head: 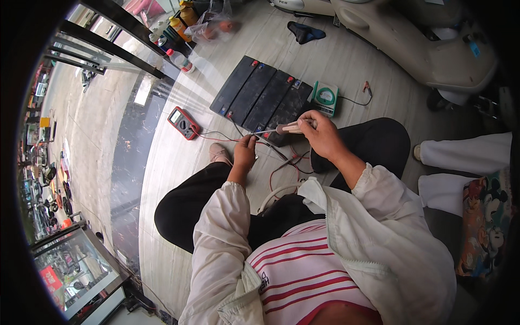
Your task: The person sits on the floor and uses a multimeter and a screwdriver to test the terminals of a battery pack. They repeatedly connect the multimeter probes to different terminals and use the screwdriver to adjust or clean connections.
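Note:
Several black batteries (260, 95) stand side by side on the floor, with red and blue terminals. My right hand (323, 136) grips the handle of a screwdriver (288, 127), whose shaft points left across the near edge of the batteries. At its tip, my left hand (245, 152) pinches something small, perhaps a cable end; the fingers hide it. Black and red cables (280, 153) run between and below my hands. Left of the batteries lies a red and black digital multimeter (183, 123) with its leads attached.
A green and white device (325, 98) with a clip lead lies right of the batteries. Bottles (180, 61) stand at the upper left by the door frame. A scooter (406, 44) is at the upper right, a bicycle saddle (305, 32) beyond. A person's white-trousered legs (463, 156) are at right.

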Motion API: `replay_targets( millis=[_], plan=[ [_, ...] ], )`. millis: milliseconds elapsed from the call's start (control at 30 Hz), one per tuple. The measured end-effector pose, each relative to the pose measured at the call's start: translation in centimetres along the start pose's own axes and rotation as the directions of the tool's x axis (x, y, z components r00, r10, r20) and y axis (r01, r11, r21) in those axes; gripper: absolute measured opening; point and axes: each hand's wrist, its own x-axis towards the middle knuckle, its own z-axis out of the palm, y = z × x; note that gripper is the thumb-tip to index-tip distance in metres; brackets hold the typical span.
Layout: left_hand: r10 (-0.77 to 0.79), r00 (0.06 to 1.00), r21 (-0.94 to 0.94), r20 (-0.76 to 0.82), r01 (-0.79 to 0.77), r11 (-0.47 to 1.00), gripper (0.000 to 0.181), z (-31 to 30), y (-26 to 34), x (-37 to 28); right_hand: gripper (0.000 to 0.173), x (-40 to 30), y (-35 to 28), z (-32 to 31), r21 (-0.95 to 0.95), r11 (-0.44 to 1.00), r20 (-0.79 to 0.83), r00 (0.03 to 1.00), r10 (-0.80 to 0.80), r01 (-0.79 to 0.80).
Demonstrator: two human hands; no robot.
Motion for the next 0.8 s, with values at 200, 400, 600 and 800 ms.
replay_targets(
  millis=[200,400,600,800],
  plan=[
    [-0.057,0.997,-0.137,-0.055,0.049,0.989,0.025,1.3,1.5,-0.7,0.024,-0.7,1.9,0.6,0.39,0.848,0.006,0.922,0.387,-0.359],
    [-0.171,0.983,-0.495,0.073,0.185,0.849,0.02,0.7,2.2,-0.1,0.026,-1.4,3.7,1.0,0.574,0.672,0.096,0.853,0.513,-0.469],
    [-0.246,0.962,-0.717,0.115,0.252,0.65,0.014,-0.9,4.1,-1.7,0.025,-1.7,3.0,1.7,0.585,0.637,0.136,0.835,0.533,-0.502],
    [-0.302,0.951,-0.806,0.067,0.23,0.545,0.021,-1.7,3.4,-1.9,0.025,-1.9,2.9,2.0,0.574,0.651,0.16,0.848,0.505,-0.496]
  ],
)
